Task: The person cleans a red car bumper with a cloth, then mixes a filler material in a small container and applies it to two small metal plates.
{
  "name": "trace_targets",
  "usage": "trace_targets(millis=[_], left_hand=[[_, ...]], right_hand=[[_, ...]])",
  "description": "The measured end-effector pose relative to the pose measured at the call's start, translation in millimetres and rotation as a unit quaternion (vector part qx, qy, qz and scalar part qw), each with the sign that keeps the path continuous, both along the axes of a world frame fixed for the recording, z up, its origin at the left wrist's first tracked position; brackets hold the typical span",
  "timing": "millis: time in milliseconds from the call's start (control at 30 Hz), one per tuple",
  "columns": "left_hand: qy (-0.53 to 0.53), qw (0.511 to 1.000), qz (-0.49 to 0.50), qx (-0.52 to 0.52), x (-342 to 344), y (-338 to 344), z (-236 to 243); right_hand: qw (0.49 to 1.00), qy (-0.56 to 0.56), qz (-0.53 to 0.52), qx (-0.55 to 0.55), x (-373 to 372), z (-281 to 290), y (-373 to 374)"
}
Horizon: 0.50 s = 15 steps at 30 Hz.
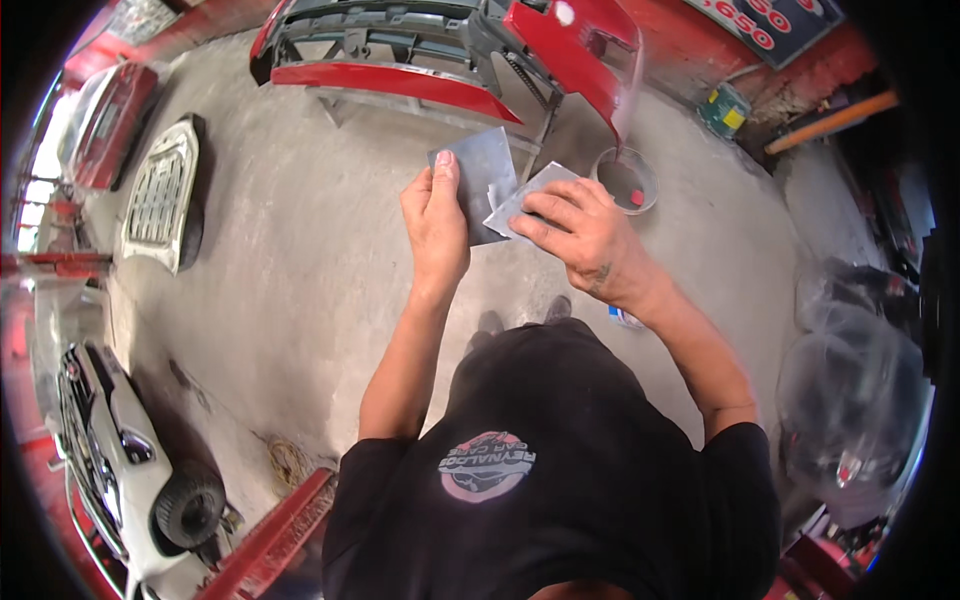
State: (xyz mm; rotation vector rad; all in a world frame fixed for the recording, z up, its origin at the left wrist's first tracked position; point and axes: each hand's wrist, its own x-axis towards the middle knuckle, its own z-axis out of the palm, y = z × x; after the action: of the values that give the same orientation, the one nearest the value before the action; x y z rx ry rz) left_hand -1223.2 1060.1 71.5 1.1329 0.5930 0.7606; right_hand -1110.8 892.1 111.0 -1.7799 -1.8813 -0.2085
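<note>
A: What's the left hand (440, 230) doing?
B: It's clamped on a flat, grey rectangular sheet (486, 158), thumb pressed on its face.
A: And the right hand (590, 228)?
B: Clamped too, fingers over a paler grey flat piece (524, 202), which overlaps the sheet's edge near a whitish patch (493, 196).
A: Where are both?
B: Held above the grey concrete floor (300, 300), below the red car bumper (390, 76) in view.
</note>
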Motion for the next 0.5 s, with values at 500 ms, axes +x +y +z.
trace_targets(millis=[500], left_hand=[[-0.116, 0.925, 0.073, -0.353, 30.7, -87.2, -16.5]], right_hand=[[0.944, 0.219, 0.219, 0.113, 62.3, -15.5, -47.9]])
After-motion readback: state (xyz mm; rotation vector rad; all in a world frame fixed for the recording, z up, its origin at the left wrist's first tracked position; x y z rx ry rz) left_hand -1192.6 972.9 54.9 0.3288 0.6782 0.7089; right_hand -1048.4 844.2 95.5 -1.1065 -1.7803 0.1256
